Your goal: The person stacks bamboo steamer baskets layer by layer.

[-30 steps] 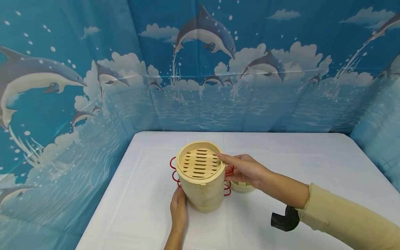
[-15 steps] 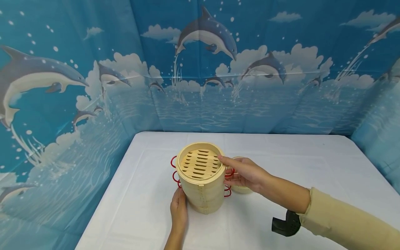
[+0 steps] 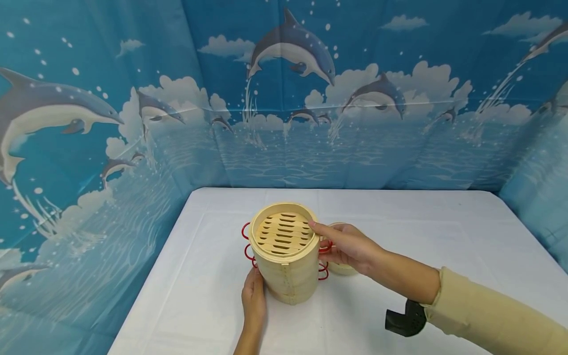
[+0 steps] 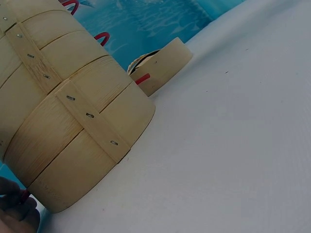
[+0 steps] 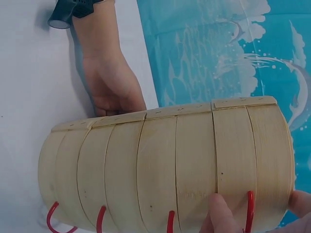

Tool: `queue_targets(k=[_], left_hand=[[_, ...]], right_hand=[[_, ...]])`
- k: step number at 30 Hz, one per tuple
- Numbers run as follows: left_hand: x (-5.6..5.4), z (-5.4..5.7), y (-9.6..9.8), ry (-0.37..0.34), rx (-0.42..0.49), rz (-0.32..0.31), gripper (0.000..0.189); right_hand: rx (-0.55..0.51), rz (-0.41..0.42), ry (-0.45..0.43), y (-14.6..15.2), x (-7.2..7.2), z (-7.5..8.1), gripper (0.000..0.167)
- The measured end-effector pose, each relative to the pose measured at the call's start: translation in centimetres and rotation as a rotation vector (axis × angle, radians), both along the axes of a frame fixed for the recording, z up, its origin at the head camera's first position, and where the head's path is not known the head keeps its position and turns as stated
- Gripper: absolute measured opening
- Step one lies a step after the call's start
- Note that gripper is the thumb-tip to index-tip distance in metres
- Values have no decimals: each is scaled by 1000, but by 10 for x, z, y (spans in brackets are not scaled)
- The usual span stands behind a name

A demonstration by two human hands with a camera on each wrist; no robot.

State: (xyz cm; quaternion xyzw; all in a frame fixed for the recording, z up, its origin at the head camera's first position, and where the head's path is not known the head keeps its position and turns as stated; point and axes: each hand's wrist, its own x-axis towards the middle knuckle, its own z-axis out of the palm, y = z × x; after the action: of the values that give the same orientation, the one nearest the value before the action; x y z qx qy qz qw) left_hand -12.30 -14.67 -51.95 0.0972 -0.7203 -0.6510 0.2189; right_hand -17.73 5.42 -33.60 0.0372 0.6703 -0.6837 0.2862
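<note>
A tall stack of round bamboo steamer baskets (image 3: pixel 288 276) stands in the head view, with slotted slats (image 3: pixel 284 234) in its top tier. Red loop handles (image 3: pixel 246 230) stick out along both sides. My right hand (image 3: pixel 350 246) grips the top tier from the right, thumb on the rim and fingers by a red handle. Low on the stack's left side, my left hand (image 3: pixel 254 298) holds on. In the left wrist view, its curled fingers (image 4: pixel 17 211) pinch a red handle at the bottom tier. The stack hides part of the left hand in the right wrist view.
Behind the right hand, a short round bamboo piece (image 3: pixel 343 268) with a red handle sits on the white table (image 3: pixel 421 222). A black device (image 3: pixel 406 318) is strapped at the right wrist. A blue dolphin-print curtain (image 3: pixel 284 148) surrounds the table's back and sides.
My right hand has dipped very slightly, and the short bamboo piece's far rim now shows above it. The stack and the left hand look almost unmoved.
</note>
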Motion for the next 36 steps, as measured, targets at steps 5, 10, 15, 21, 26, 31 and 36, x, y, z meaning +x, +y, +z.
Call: queue_targets(k=[5, 10, 15, 21, 26, 31, 36], left_hand=[[0, -1, 0, 6, -5, 2, 35], [-1, -1, 0, 6, 5, 0, 35], [-2, -1, 0, 4, 8, -2, 36], [-1, -1, 0, -1, 11, -5, 37], [-1, -1, 0, -4, 27, -9, 38], [-2, 0, 0, -7, 27, -3, 38], [-1, 0, 0, -5, 14, 4, 36]], right_hand=[[8, -7, -1, -1, 0, 1, 63], [13, -13, -3, -1, 0, 1, 64], [3, -5, -4, 0, 0, 0, 64], [58, 29, 12, 4, -4, -3, 74], [124, 27, 41, 15, -17, -11, 80], [233, 98, 220, 35, -38, -33, 64], [413, 173, 551, 52, -52, -63, 36]])
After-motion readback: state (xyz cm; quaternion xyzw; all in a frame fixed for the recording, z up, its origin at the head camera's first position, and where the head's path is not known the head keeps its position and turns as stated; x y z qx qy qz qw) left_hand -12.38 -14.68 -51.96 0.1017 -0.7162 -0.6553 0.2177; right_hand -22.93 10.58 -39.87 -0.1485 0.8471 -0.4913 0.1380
